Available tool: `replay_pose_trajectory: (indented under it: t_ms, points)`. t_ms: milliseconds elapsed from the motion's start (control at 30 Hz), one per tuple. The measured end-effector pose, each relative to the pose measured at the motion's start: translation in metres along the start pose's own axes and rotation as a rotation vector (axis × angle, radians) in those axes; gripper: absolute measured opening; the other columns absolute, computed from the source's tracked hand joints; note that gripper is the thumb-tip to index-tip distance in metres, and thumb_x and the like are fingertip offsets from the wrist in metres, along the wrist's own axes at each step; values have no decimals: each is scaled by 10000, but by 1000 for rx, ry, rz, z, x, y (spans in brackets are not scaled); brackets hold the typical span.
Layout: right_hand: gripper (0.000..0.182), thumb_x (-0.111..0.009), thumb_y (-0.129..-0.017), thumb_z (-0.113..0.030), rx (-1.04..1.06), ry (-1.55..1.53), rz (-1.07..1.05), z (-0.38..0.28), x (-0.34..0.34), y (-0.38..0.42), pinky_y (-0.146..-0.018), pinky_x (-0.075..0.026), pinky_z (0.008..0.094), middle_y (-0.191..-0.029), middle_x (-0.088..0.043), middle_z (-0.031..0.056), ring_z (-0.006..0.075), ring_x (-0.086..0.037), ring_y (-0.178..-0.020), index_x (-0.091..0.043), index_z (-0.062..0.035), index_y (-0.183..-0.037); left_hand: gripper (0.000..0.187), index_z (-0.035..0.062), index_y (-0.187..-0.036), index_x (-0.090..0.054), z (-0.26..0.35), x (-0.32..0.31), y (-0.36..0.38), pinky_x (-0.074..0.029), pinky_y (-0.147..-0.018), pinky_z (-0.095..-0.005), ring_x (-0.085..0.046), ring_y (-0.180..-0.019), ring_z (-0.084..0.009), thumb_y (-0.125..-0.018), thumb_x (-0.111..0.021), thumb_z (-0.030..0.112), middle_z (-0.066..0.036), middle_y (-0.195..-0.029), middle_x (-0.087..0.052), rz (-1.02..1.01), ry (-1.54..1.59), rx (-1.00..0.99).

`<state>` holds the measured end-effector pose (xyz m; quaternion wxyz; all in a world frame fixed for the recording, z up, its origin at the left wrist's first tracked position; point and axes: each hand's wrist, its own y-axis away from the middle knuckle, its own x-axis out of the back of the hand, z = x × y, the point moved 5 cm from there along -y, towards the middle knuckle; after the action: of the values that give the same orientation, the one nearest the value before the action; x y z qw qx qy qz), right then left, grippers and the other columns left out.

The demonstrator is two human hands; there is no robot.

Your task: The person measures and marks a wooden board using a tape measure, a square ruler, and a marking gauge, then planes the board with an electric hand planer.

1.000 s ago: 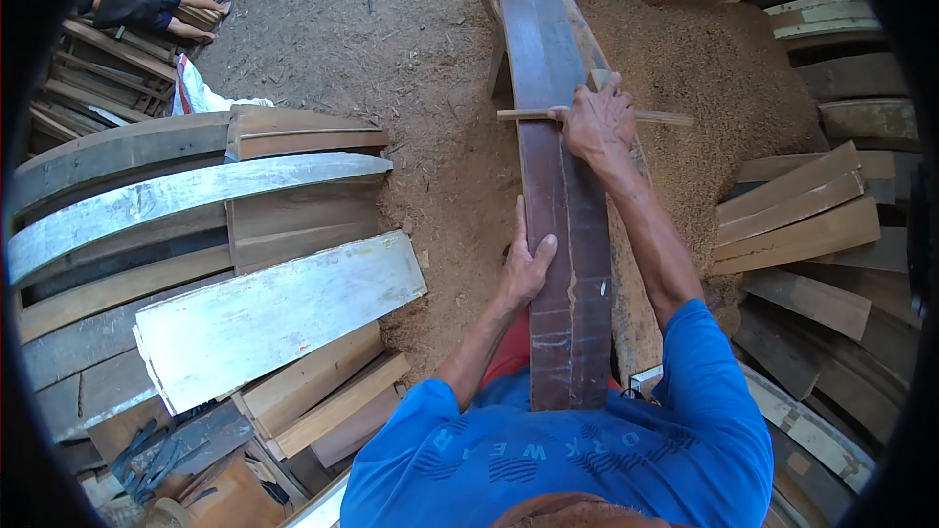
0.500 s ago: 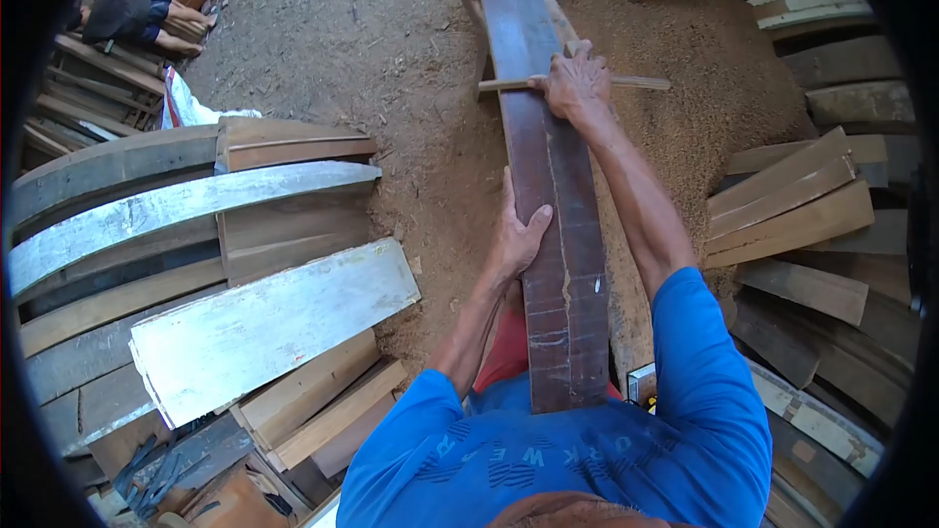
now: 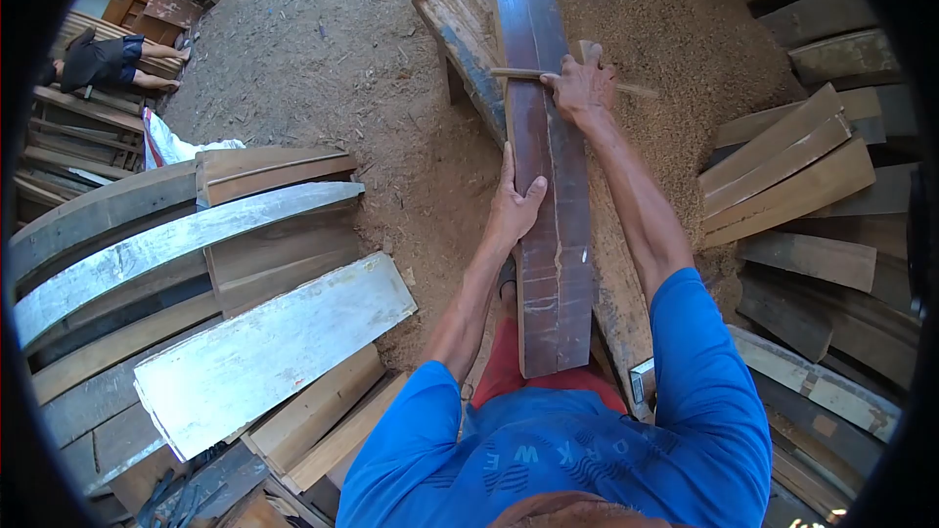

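Note:
A long dark brown plank (image 3: 553,225) lies lengthwise before me, its near end close to my lap and its far end over a wooden bench (image 3: 474,59). My left hand (image 3: 516,207) grips its left edge, thumb on top and fingers down the side. Farther along, my right hand (image 3: 585,90) is closed around a thin wooden marking gauge (image 3: 518,72) at the right edge. The gauge's stick lies across the plank, and its right end is blurred. Part of the gauge is hidden by my fingers.
A white-faced board (image 3: 279,352) rests on stacked planks at left. More boards (image 3: 782,171) are piled at right. Sawdust (image 3: 685,49) covers the ground beyond the bench. Another person (image 3: 108,59) is at the upper left, near a white sack (image 3: 181,142).
The plank's near end has shifted away from my body. My right hand and the gauge remain across the plank's far part, the stick now slightly tilted. The view has shifted a little.

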<state>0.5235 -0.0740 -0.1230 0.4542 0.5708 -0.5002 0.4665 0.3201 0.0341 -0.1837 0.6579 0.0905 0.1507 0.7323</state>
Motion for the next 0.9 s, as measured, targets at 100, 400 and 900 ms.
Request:
replay_pose_trajectory:
  t_ms: [100,400,900]
  points:
    - [554,-689,-870,-537,7,-12,-3,2,-10,4,-965,-477,545,-1515,-362,256,501,-530,-1185,-675,-126,-1240,977,23,-1595,-103,-8,12,7,-443,-1001,-409,-562,-1154,-359,-899,-717,330,-288,-1349,-509,28,-418,124]
    - [441,-740,-850,-452,21,-75,22,-10,-5,2,-966,-448,548,-1500,-362,247,487,-499,-1189,-711,-155,-1174,788,-33,-1455,-358,23,-3,-62,-330,-1007,-545,-416,-1143,-439,-843,-760,258,-291,-1263,-442,455,-801,-247]
    - [412,-685,-880,-506,108,4,-9,-29,2,-84,-927,-432,531,-1419,-448,174,467,-526,-1157,-743,-183,-1128,654,-58,-1428,-372,29,-3,-111,-305,-1035,-610,-360,-1268,-494,-935,-652,267,-314,-1441,-355,550,-996,-270]
